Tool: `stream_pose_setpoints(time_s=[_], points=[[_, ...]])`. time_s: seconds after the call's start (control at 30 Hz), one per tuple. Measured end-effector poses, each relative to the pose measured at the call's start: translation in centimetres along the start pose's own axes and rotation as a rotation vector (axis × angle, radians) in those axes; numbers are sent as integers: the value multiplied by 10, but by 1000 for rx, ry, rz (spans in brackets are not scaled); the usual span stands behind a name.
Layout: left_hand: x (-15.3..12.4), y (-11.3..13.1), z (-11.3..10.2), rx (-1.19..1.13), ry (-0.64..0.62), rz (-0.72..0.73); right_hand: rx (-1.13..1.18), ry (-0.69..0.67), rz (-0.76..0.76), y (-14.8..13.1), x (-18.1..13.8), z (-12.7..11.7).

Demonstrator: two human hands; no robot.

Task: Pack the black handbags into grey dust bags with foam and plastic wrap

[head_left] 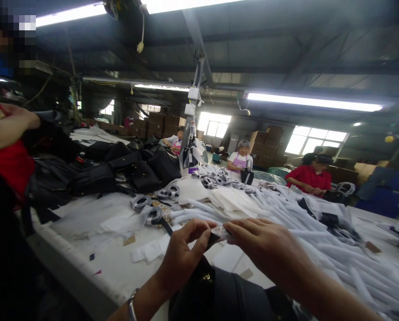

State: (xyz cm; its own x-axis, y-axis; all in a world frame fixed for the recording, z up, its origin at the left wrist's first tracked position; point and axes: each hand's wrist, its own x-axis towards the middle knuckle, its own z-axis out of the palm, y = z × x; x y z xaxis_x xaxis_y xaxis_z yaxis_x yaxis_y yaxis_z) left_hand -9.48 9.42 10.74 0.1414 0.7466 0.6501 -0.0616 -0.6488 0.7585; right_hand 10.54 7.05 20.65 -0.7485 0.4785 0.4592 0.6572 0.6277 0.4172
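My left hand, with a bracelet at the wrist, pinches a short black strap end between thumb and finger. Opposite it, my right hand is closed at the other side of a small clear plastic piece that meets the strap. Its fingertips partly cover what they grip. Below both hands rests a black bag with a small gold-coloured metal fitting, cut off by the bottom edge of the view.
White wrapped rolls cover the table's right side. Coiled straps and white sheets lie ahead. Black bags are heaped left. A person stands at the left; several others sit across the table.
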Motion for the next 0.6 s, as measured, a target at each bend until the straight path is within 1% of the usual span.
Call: stream_pose_setpoints(time_s=[0.03,0.1,0.23,0.3,0.37,0.47,0.53,0.6], points=[[0,-1,1,-107,-40,-66,9,-10,12,0,1,0],[1,-4,3,-239,-76,-123,23,-23,31,1,4,0],[1,-14,6,-332,-43,-183,25,-23,42,3,4,3],[2,-16,7,-360,-48,-199,8,-10,39,4,2,5],[4,-15,7,-359,-61,-193,-7,1,29,5,0,6],[7,-11,9,-269,-72,-178,-18,0,1,6,-1,7],[7,-9,13,-210,-14,-150,-27,5,-10,5,-1,8],[6,-9,18,-140,100,-71,-38,40,-9,4,0,10]])
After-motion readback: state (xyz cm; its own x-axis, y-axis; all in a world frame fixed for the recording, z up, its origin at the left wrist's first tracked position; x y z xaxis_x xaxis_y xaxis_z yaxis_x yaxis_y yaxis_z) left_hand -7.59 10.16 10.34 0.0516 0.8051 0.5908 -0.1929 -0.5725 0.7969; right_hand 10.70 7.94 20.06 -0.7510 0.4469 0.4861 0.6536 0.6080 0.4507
